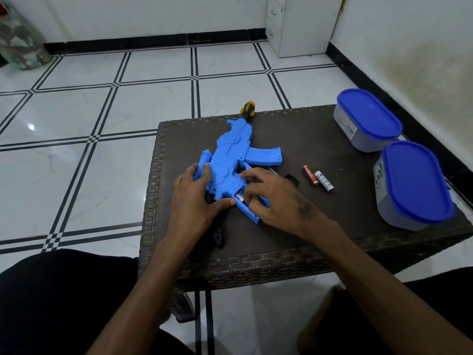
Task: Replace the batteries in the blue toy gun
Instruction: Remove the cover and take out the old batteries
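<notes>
Two bare forearms reach forward from the bottom of the view over dark-clothed knees to a low dark brown woven-wicker table (256, 262). On it lies the blue plastic toy gun (231, 160), flat on its side near the table's left half, its yellow-and-black muzzle (247, 110) pointing away toward the far edge. The left hand (197, 193) rests on the rear of the gun, fingers spread fairly straight across the body, thumb lying along its lower edge. The right hand (271, 198) has its fingers curled down at the open battery compartment in the grip, where a white-and-blue labelled battery (240, 195) shows between the fingertips; whether they pinch it or only press on it cannot be told. Just right of that hand lies a small black cover piece (291, 179), then a red battery (310, 175) and a white battery (324, 181) side by side, touching. Two grey oval tubs with blue lids (368, 114) (417, 180) stand at the table's right edge.
</notes>
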